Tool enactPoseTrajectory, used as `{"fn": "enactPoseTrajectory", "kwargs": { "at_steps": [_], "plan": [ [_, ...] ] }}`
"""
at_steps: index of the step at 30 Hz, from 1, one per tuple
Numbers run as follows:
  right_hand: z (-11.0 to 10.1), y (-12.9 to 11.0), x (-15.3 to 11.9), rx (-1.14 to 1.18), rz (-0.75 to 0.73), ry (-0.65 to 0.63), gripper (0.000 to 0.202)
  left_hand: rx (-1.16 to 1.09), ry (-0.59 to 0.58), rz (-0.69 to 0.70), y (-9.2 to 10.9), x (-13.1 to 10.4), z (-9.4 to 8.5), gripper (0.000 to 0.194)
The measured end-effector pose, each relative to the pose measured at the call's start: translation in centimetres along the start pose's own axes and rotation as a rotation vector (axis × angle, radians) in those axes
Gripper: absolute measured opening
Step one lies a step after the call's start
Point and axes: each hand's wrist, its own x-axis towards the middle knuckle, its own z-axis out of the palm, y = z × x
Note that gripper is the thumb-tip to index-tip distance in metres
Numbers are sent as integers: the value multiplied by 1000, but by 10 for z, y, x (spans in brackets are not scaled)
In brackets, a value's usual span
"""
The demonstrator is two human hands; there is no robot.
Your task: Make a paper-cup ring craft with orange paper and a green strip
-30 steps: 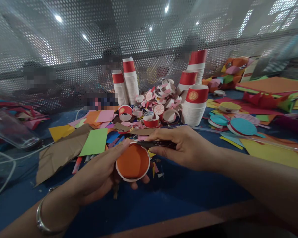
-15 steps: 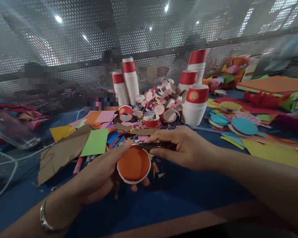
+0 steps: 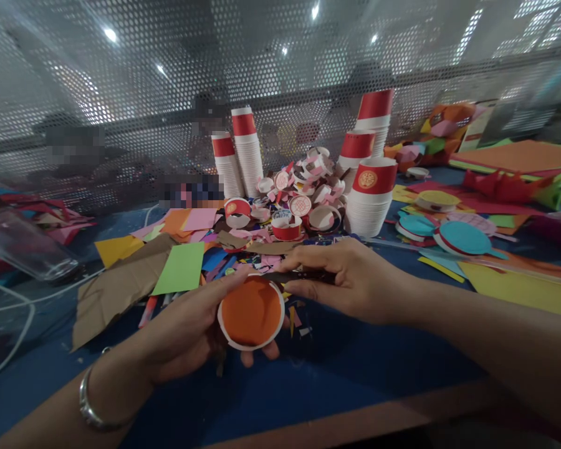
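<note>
A short, cut-down paper cup (image 3: pixel 252 312) with a rough white rim and an orange paper face lies in my left hand (image 3: pixel 194 330). The thumb rests along its upper left edge, and fingertips show beneath it. My right hand (image 3: pixel 350 277) is closed around a dark, slim tool (image 3: pixel 315 275). That tool's tip reaches the upper right of the rim; whether it cuts into it I cannot make out. Just beyond my hands, coloured paper scraps (image 3: pixel 271 262) and cut paper cup rings (image 3: pixel 286 226) are heaped on the blue table (image 3: pixel 355 368).
Stacked red-and-white paper cups (image 3: pixel 369 196) stand at the back. On the left lie brown cardboard (image 3: pixel 116 290), green paper (image 3: pixel 180 268) and a clear bottle (image 3: pixel 32 249). Blue-faced paper discs (image 3: pixel 465 238) and yellow paper (image 3: pixel 514 290) are at right, before a perforated screen (image 3: pixel 280 81).
The cut-down cup has tipped slightly, its orange face turning more toward me. Both hands keep nearly the same place and grip; the view has shifted a little.
</note>
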Motion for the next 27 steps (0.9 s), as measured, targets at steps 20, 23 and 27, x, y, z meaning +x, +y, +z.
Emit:
{"fn": "enactPoseTrajectory", "kwargs": {
  "at_steps": [20, 23, 27],
  "plan": [
    [-5, 3, 8, 342, 147, 28, 32, -151, -25, 27, 5, -7, 4, 49],
    [-4, 3, 8, 324, 180, 28, 38, -161, -33, 57, 0, -6, 9, 47],
    [1, 2, 8, 364, 211, 7, 42, -145, -31, 73, -6, -4, 12, 48]
  ]
}}
